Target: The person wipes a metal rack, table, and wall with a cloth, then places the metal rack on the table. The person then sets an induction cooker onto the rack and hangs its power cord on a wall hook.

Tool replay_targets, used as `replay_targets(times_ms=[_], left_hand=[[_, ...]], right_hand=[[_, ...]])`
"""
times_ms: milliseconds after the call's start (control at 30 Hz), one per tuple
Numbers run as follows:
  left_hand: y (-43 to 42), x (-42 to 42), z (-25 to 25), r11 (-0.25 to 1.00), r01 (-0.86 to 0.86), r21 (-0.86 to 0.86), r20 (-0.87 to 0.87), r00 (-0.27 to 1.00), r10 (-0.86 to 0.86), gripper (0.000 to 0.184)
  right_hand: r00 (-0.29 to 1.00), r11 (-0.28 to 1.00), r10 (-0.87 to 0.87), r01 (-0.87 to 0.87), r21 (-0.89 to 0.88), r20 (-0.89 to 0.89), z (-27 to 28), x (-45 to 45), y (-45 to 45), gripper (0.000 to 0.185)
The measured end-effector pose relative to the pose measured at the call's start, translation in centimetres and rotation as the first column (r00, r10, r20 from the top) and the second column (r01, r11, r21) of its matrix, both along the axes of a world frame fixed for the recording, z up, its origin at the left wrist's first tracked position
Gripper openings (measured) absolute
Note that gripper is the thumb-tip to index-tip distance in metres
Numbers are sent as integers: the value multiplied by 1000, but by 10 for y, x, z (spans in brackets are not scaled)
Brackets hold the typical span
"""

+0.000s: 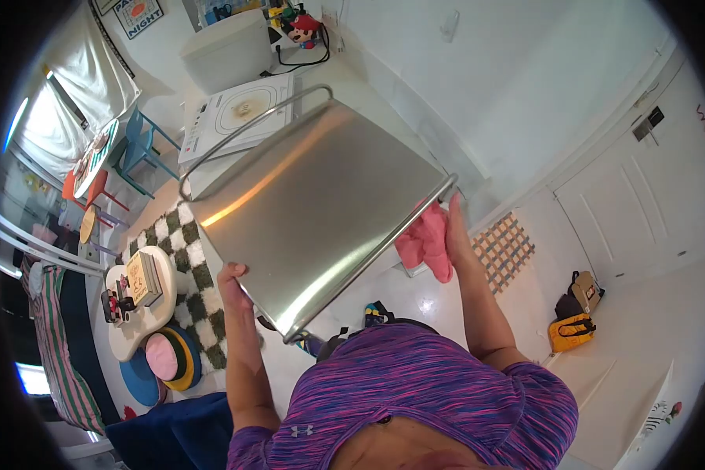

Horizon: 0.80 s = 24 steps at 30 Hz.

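Held tilted in front of me is a broad, shiny stainless-steel panel [313,211] with a bent metal tube frame [251,124] along its sides. My left hand [233,288] grips the panel's lower left edge, thumb on top and the other fingers hidden underneath. At the right end, my right hand [456,231] is by the panel's corner, holding a pink cloth [427,243] that hangs below the edge. The panel partly hides the cloth and the fingers of my right hand.
Behind the panel, a white counter carries an induction cooktop [239,113], a white bin-like container [227,51] and a red-capped figure [301,30] with a black cable. A low white table [164,301] with books stands left. Bags [573,325] lie on the floor at right.
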<state>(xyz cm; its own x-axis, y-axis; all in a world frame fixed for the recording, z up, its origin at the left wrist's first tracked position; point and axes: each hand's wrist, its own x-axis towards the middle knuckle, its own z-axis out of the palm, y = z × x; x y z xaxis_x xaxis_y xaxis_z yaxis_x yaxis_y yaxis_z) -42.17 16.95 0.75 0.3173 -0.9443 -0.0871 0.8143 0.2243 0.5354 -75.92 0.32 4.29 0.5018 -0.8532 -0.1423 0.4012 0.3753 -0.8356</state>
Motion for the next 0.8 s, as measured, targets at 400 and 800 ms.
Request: replay_targets(times_ms=[400,800], left_hand=[[-117,53,-33,900,419,120,103,896,-431,40],[-144,37,-24,900,374,225,158,897,-412,24]], right_hand=[[973,973,-229,228,34,27,-38,6,-11,51],[941,954,-300,298,-38,-158,-42,-1,-28,37]])
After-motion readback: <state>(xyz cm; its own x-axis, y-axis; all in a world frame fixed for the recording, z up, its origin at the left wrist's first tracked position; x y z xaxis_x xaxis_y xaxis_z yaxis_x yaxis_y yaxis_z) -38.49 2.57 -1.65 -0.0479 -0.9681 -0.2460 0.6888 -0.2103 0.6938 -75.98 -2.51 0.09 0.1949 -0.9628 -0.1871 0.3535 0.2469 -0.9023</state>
